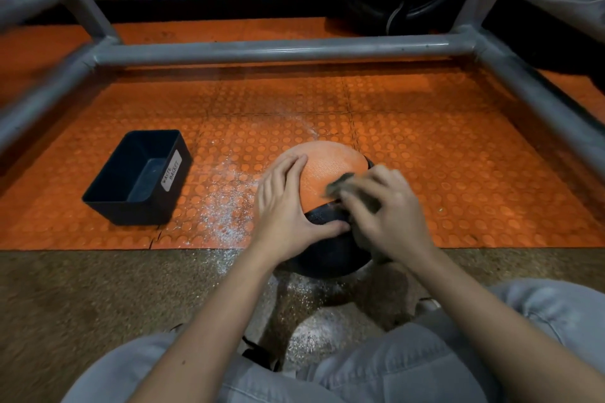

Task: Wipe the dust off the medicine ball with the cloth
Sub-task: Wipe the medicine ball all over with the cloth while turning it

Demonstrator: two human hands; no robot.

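Black bin [140,177] labelled waste basket, bare bottom showing; beside it an orange-and-black ball [330,170] at the near edge of the studded orange mat [425,157], white dust [226,209] around; left hand [288,203] flat on it, fingers [286,168] straight; blurred right hand [389,206], fingers curled round a cloth [343,186] on top; grey pipe frame [278,49] behind.

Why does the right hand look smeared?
Head view: the right hand and its cloth are motion-blurred, while the left hand resting on the medicine ball is sharp; the head view's wide angle also bows the grey frame tubes.
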